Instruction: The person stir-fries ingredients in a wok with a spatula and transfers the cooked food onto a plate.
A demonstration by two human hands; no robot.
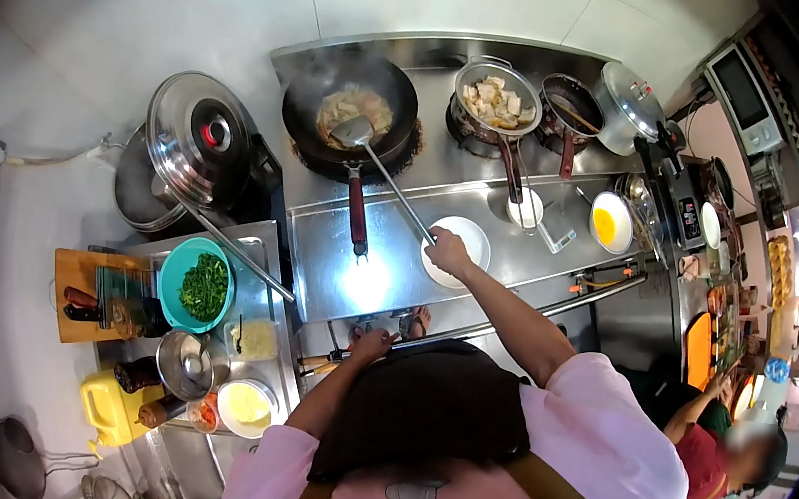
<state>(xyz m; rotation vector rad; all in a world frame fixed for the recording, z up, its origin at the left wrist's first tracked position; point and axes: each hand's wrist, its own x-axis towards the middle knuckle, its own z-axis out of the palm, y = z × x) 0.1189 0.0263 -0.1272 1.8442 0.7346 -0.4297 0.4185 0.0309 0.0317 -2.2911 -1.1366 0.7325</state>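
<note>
My right hand [448, 255] is wrapped round the end of a long-handled wok spatula [392, 188]. Its metal blade rests in a steaming black wok [301, 100], against a pale mix of food [349, 108]. The wok sits on the left burner, its dark red handle [357, 216] pointing toward me. Beneath my right hand lies a white plate [474, 244] on the steel counter. My left hand [370, 347] is low at the front rail [428, 340] of the stove; its fingers are too small and dark to make out.
Right of the wok stand a strainer of pale chunks [498, 101], a small pan [572, 106] and a pressure cooker [630, 108]. To the left are a lidded pot [197, 137], a turquoise bowl of greens [174, 293] and a yellow jug [111, 408]. Another person [703, 461] works at far right.
</note>
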